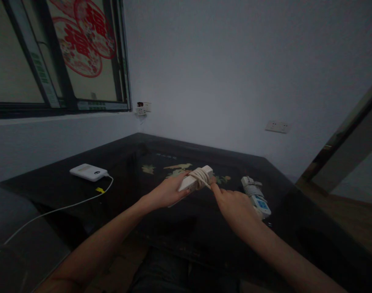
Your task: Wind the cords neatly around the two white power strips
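Note:
A white power strip point(186, 184) is held above the dark table, tilted up toward the right. Several turns of its pale cord point(199, 177) are wound round its right part. My left hand point(172, 188) is closed round the strip's lower left end. At the right end, my right hand point(231, 203) is closed on the cord, its fingers close to the windings. To the right, a second power strip point(260, 205) with a blue label and a wrapped grey cord lies on the table, partly hidden by my right hand.
On the left of the black table point(125, 158) lies a white box-like device point(88, 172) with a white cable point(66, 206) running off the near left edge. A yellow tag point(100, 190) lies beside the cable. Wall sockets point(276, 126) and a window are behind.

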A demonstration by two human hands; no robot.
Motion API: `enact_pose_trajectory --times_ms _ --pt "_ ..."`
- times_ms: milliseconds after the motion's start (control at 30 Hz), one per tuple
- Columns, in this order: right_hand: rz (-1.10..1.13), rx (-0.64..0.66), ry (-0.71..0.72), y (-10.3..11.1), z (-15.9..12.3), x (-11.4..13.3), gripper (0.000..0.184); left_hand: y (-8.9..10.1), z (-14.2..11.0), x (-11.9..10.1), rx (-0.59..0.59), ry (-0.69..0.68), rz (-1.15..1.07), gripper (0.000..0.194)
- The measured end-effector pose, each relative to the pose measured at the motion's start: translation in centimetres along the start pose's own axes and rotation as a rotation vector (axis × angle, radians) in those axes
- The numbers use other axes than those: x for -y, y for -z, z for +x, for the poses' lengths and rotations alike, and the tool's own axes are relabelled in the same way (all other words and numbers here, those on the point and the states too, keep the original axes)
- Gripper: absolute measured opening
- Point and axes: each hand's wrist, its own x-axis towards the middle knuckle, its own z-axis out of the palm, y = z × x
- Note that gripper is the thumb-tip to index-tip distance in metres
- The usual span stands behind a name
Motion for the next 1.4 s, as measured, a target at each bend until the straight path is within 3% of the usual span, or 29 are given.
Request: enact_pose_trajectory --times_ms 100,233,300,467,633,767,900,1000,1167,1400 --pt "0.356 0.044 -0.048 -1.6 0.3 -0.5 0.016 0.2 -0.1 0.2 -0.015 0.031 -0.025 0.054" --pt "1.147 0.066 0.08 -3.0 0.6 -0.4 0.011 0.6 -0.2 0.5 -0.041 0.039 -0.076 0.052" --pt "1.396 0.108 0.078 -3.1 0.5 0.1 0.013 0.8 -0.2 0.6 -0.069 0.014 -0.128 0.052" --pt "1.658 0.202 0.031 -2.6 0.2 0.7 0.03 1.2 -0.5 0.1 -0.09 0.032 -0.37 0.048" --pt "1.83 0.218 0.064 -2.6 -0.4 -0.1 0.029 1.1 -1.4 -0.7 -0.007 0.158 -0.801 0.05" --pt "2.025 0.319 0.052 -2.4 -1.0 -0.9 0.031 0.9 -2.0 -1.0 0.065 0.206 -0.99 0.052" --pt "2.031 0.377 0.083 -2.0 -1.7 -1.6 0.031 0.6 -2.5 -1.2 0.087 0.233 -1.102 0.053" --pt "1.931 0.303 0.05 -1.8 -2.3 -1.8 0.031 0.3 -2.8 -1.3 0.084 0.236 -1.174 0.05" --pt "1.56 0.071 0.042 -0.9 -3.4 -1.5 0.031 -0.8 -3.3 -1.5 0.091 0.207 -1.328 0.042" --pt "0.991 -0.413 0.124 0.0 -4.3 -0.9 0.021 -1.8 -4.1 -2.3 0.106 0.256 -1.546 0.037"
